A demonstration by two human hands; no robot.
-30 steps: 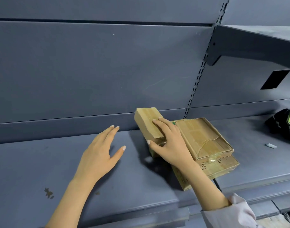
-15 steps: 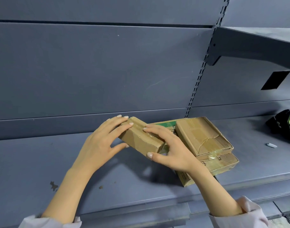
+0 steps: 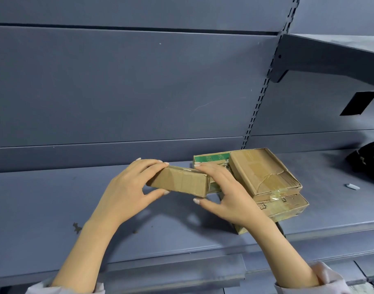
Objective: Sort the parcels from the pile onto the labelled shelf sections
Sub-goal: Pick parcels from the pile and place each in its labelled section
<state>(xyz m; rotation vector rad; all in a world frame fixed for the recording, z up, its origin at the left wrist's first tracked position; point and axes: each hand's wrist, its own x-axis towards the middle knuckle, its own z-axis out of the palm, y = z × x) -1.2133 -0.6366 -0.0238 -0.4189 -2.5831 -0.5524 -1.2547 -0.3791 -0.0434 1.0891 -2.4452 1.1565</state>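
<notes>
Parcel, small taped brown cardboard, in left hand and right hand grip.

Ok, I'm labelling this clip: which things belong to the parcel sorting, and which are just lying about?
Job: small brown cardboard parcel gripped by left hand and right hand; stack of flat brown cardboard parcels; grey metal shelf.
Lying about: black-and-green bundle; small pale grey scrap.

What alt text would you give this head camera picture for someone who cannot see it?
A person's left hand and right hand grip the two ends of a small brown cardboard parcel over a grey-blue metal shelf. Right of it, a stack of flat taped cardboard boxes lies on the shelf.
</notes>
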